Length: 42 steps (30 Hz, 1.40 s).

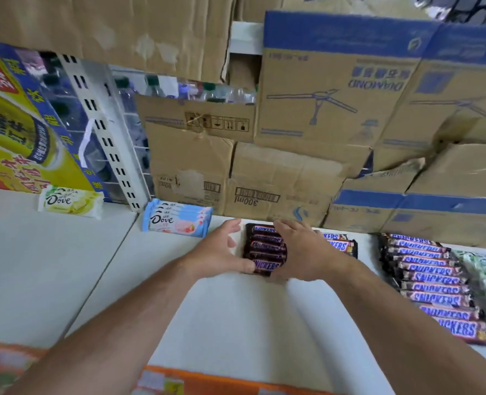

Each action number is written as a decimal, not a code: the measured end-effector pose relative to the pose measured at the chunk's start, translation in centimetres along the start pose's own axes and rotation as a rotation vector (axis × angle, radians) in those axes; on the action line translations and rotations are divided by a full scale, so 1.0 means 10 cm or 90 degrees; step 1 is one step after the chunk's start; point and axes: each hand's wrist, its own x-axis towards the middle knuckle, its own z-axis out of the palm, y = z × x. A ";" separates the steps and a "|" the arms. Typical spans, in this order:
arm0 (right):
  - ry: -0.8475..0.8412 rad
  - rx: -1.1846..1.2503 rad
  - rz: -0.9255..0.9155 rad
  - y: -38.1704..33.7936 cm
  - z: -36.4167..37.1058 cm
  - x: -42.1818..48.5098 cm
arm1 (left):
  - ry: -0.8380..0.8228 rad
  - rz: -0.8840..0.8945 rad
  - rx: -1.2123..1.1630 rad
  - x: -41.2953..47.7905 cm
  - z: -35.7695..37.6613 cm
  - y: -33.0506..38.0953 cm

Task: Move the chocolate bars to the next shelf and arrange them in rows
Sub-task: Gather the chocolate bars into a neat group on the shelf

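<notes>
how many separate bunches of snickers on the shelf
3: one Snickers bunch between the left hand and right hand, a second bunch partly hidden behind the right hand, a long row far right. Hands may hide more.

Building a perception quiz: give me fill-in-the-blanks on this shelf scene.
The short row of brown-wrapped bars between the left hand and right hand is branded ___. The stack of light-blue packs lies ___ of the left hand. The lone pale-yellow wrapped bar reads ___.
Missing: Snickers; left; Dove.
</notes>
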 end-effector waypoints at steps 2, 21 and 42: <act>-0.047 -0.030 -0.030 0.04 -0.03 0.15 | 0.008 -0.010 0.000 -0.02 0.01 -0.02; 0.061 0.099 -0.083 -0.09 0.30 0.05 | 0.046 0.070 0.071 -0.04 0.11 -0.10; 0.175 0.275 0.037 -0.13 0.21 0.34 | 0.207 0.084 0.158 0.28 0.10 0.01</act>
